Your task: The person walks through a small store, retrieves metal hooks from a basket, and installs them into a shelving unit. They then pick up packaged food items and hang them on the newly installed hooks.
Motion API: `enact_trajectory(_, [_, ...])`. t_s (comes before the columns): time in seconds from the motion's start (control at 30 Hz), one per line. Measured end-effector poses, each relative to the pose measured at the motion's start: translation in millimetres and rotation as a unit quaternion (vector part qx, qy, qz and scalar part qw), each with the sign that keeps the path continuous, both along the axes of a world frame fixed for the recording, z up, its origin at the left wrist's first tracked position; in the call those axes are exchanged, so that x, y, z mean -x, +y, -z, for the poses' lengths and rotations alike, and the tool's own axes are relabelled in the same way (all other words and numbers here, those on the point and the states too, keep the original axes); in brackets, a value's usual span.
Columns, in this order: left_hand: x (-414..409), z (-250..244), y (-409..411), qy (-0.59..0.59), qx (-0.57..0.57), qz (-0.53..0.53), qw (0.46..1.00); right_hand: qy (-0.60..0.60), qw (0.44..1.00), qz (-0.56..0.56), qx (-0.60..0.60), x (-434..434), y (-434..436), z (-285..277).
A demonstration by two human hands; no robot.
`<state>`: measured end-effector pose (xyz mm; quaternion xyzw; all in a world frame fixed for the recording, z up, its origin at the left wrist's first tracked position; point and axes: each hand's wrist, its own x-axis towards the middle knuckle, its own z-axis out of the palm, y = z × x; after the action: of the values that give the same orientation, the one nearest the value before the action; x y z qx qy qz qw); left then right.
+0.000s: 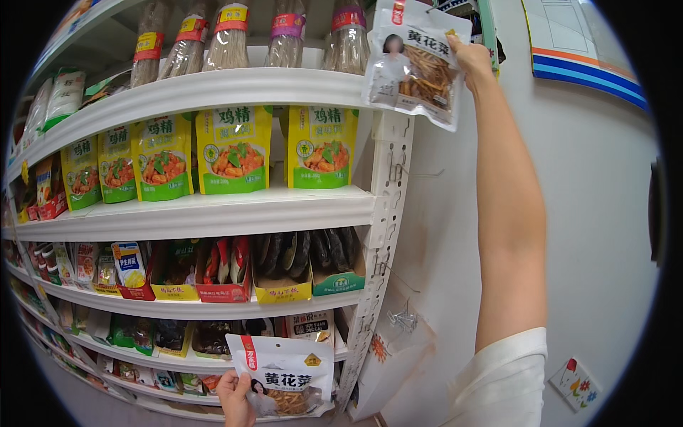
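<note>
My right hand (472, 58) is raised at the upper right and pinches the top right edge of a clear-windowed pouch of dried daylily (427, 74), beside the end of the upper shelf. A metal hook tip shows at the pouch's top edge; whether the pouch hangs on it I cannot tell. Low in the view, my left hand (236, 397) grips the left edge of a second, matching pouch (288, 373), held in front of the lower shelves. Both pouches have a white printed front with a red tag mark.
White metal shelving (213, 213) curves across the left, holding yellow-green seasoning pouches (233, 152), bundled noodles (229, 42) and boxed packets (224, 277). Wire hooks (427, 172) stick out from the perforated upright (381, 213). More hooks (403, 320) sit lower, near the wall.
</note>
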<state>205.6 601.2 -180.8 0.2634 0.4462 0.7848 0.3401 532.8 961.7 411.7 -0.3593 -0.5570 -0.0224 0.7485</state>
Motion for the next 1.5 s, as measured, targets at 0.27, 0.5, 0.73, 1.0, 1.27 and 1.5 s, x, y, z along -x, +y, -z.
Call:
enact_trajectory(0.27, [-12.9, -26.2, 6.4, -0.023, -0.073, 0.018, 0.997, -0.075, 0.992, 0.02, 0.104, 7.1, -35.5, 34.6])
enact_trajectory(0.5, [-14.3, -69.1, 27.4, 0.003, -0.12, 0.045, 0.992, -0.155, 0.967, -0.172, -0.109, 29.3, -182.4, 160.2])
enact_trajectory(0.73, [-41.2, -159.4, 64.3, 0.032, -0.21, 0.097, 0.972, -0.255, 0.906, -0.322, 0.102, 53.0, -253.4, 330.1])
enact_trajectory(1.0, [-74.3, -202.8, 86.4, 0.003, -0.222, 0.212, 0.952, -0.086, 0.887, -0.428, 0.152, 51.2, -218.7, 342.6])
enact_trajectory(1.27, [-83.6, -195.2, 75.4, 0.052, -0.217, 0.237, 0.945, -0.062, 0.891, -0.416, 0.172, 38.7, -220.4, 355.7])
enact_trajectory(1.5, [-77.2, -195.0, 44.4, 0.175, -0.286, 0.159, 0.929, -0.042, 0.961, -0.271, 0.031, 17.1, -213.7, 286.2])
